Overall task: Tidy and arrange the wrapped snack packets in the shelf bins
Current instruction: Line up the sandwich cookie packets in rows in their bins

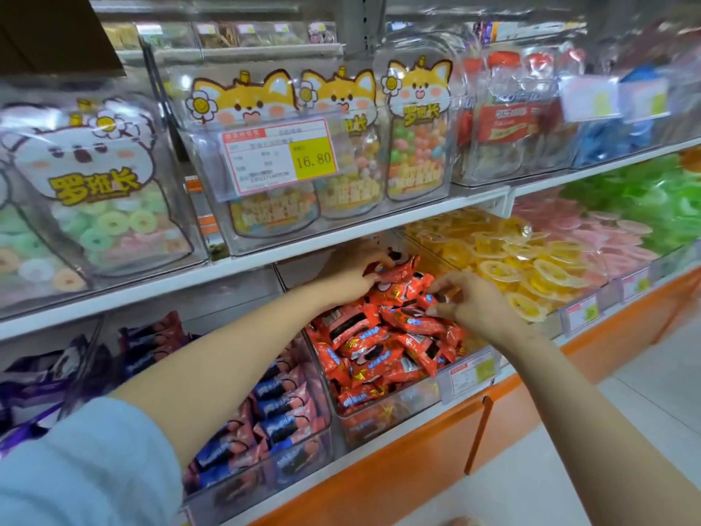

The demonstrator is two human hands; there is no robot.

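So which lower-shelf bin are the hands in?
The orange-red bin: left hand and right hand both hold its packets, unlike the neighbouring pink-blue bin or yellow bin.

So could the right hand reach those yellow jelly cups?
Probably yes: the right hand is just beside the yellow jelly cups, their bin open-topped, though it pinches a red packet.

clear bins (pixel 201 157) on white shelf (pixel 151 284)
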